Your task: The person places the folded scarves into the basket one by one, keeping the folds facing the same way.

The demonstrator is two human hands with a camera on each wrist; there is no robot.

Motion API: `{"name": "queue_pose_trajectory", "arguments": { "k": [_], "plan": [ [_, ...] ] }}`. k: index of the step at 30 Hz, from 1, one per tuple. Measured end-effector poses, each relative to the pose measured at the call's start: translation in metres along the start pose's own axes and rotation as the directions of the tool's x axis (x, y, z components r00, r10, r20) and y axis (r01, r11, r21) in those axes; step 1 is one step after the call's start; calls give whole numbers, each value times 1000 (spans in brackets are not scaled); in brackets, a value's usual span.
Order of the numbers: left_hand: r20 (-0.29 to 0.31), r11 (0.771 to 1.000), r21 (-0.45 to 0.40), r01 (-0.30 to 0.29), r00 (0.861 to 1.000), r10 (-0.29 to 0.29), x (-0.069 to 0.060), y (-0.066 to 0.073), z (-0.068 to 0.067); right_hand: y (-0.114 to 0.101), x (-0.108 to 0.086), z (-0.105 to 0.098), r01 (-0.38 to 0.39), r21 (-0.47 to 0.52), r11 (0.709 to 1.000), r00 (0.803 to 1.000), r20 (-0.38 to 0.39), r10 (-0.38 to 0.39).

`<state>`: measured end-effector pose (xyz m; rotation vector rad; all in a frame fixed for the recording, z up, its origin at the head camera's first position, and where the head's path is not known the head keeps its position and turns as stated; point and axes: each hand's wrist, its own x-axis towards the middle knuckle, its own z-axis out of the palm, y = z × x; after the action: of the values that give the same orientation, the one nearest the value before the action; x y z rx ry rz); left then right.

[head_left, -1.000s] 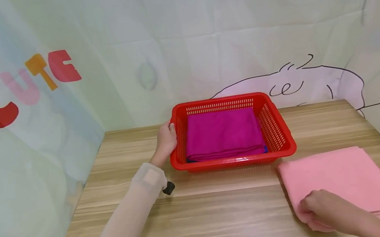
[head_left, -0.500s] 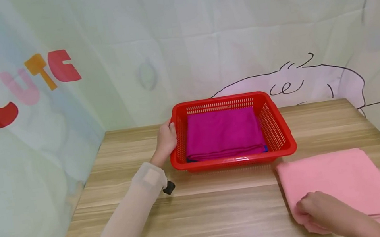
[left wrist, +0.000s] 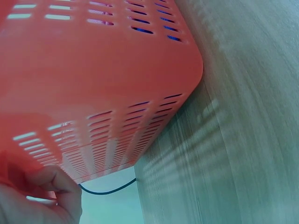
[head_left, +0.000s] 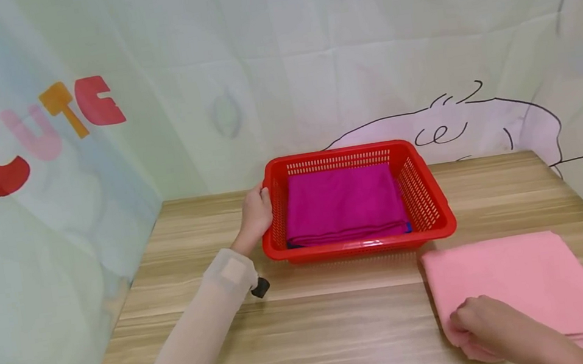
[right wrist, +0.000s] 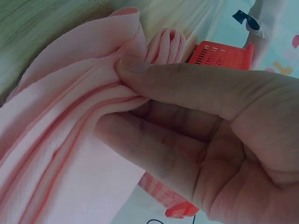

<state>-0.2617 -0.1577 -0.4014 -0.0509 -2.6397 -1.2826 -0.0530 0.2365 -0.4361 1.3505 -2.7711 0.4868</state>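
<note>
A red plastic basket (head_left: 372, 245) with slotted walls stands at the back of the table. My left hand (head_left: 256, 213) grips its left rim; in the left wrist view the thumb and a finger curl over the edge. Inside the basket lies a folded magenta cloth (head_left: 343, 203), with a bit of blue showing beneath. At the front right, my right hand (head_left: 490, 325) pinches the near left edge of a folded pink cloth (head_left: 525, 280). The right wrist view shows several layers of the pink cloth (right wrist: 70, 112) bunched between thumb and fingers.
The wood-grain table (head_left: 334, 336) carries the basket and the pink cloth. Printed curtains (head_left: 279, 85) rise close behind the basket and along both sides. A small black piece (head_left: 260, 287) is attached at the left wrist.
My right hand has shifted slightly to the left, and the pink cloth's left edge has moved a little with it. The left hand and the basket stay in place.
</note>
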Motion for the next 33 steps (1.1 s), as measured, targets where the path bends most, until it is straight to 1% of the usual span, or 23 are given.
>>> {"name": "queue_pose_trajectory", "arguments": {
  "k": [4,12,23,29,33],
  "plan": [
    [-1,1000,2,-8,1000,8,-1,2,0,-2,1,-1,-32,-4,999,999,31,32],
    [-6,1000,-2,-6,1000,6,-1,3,-1,-3,2,-1,-26,-24,999,999,29,27],
    [6,1000,-15,18,1000,-18,-2,1,-1,-7,5,5,-23,-56,998,1000,-14,23],
    [6,1000,-18,12,1000,-11,-1,-1,0,-9,8,8,17,-78,997,998,-58,-22],
    [-1,1000,-21,6,1000,-6,0,0,0,-11,10,8,10,-77,997,999,-35,-13]
  ]
}}
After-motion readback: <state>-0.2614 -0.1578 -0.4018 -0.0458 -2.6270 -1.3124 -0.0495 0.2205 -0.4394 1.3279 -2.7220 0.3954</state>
